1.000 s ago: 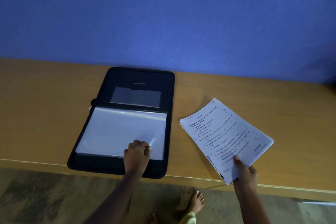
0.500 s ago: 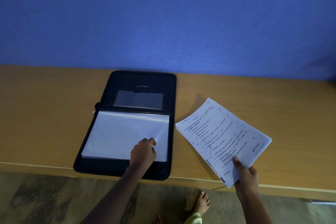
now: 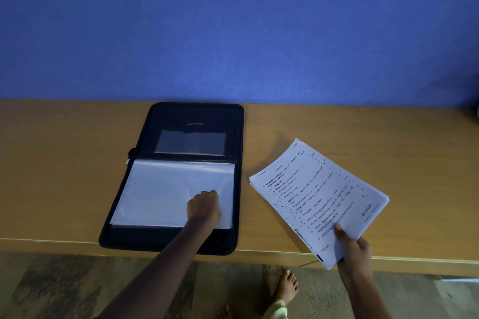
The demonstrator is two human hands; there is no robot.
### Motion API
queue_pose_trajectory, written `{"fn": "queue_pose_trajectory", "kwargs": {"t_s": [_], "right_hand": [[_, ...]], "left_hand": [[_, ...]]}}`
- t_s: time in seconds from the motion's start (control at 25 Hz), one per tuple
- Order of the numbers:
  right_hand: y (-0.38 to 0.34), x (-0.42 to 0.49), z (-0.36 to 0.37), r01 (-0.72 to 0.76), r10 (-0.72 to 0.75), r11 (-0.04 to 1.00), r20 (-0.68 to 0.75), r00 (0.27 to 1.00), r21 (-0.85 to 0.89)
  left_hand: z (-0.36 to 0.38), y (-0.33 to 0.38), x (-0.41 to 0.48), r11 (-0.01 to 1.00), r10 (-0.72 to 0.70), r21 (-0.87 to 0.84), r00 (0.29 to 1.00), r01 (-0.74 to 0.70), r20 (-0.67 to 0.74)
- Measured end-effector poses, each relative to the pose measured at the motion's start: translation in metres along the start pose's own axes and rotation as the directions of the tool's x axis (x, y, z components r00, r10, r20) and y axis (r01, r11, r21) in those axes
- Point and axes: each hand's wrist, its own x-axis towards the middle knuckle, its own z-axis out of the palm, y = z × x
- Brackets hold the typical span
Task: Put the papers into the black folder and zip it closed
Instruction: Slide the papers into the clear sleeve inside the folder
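Observation:
The black folder (image 3: 197, 116) lies open on the wooden table, its far half showing a clear window pocket. Clear plastic sleeves (image 3: 160, 194) fill its near half. My left hand (image 3: 203, 206) rests on the sleeves near their right side, fingers curled under; whether it pinches a sleeve I cannot tell. To the right, my right hand (image 3: 352, 246) grips the near corner of a stack of printed papers (image 3: 318, 199), held tilted just above the table and apart from the folder.
The wooden table (image 3: 64, 176) runs along a blue wall (image 3: 233, 28). Its front edge lies close under the folder's near side. Bare feet (image 3: 285, 285) stand on the patterned floor below. A zip pull (image 3: 129, 155) sits at the folder's left hinge.
My left hand slid slightly up and rightward across the plastic sleeves. The papers stay in my right hand, shifted a little toward the folder.

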Motion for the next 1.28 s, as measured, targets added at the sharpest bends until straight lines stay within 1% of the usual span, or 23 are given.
{"fn": "queue_pose_trajectory", "kwargs": {"t_s": [0.08,0.32,0.48,0.56,0.72,0.88,1.04,1.12,1.28], "right_hand": [[0.0,-0.001,-0.001,-0.004,0.004,1.0,0.005,1.0,0.008],[-0.002,-0.004,0.0,-0.016,0.015,1.0,0.005,1.0,0.019],[-0.001,-0.005,-0.002,-0.013,0.013,1.0,0.005,1.0,0.027],[-0.001,-0.005,-0.004,-0.011,0.01,1.0,0.007,1.0,0.024],[0.0,-0.004,-0.005,-0.022,0.022,1.0,0.001,1.0,0.019],[0.002,-0.004,-0.002,-0.034,0.034,0.999,0.01,0.999,0.016],[0.002,-0.005,0.006,-0.025,0.024,0.999,0.027,0.999,0.023],[0.003,-0.004,0.011,-0.025,0.024,1.0,0.038,0.999,0.019],[0.008,-0.003,0.024,-0.028,0.03,0.999,0.07,0.997,-0.019]], "left_hand": [[0.001,0.001,-0.001,0.999,-0.006,0.033,1.0,0.005,0.018],[0.001,0.002,0.002,0.994,0.007,0.108,0.999,-0.002,-0.045],[-0.001,0.004,0.002,0.998,0.045,0.052,0.991,-0.039,-0.129],[-0.003,0.004,0.003,0.998,0.049,0.053,0.986,-0.041,-0.158],[-0.011,0.005,0.004,0.991,0.075,0.115,0.993,-0.064,-0.092],[-0.011,0.01,0.004,0.981,0.063,0.183,0.998,-0.06,-0.009],[-0.003,0.009,0.005,0.96,0.05,0.274,0.998,-0.055,0.023],[0.001,0.007,0.005,0.96,0.052,0.274,0.998,-0.056,0.019],[0.002,0.004,0.004,0.974,0.067,0.217,0.998,-0.063,-0.009]]}}
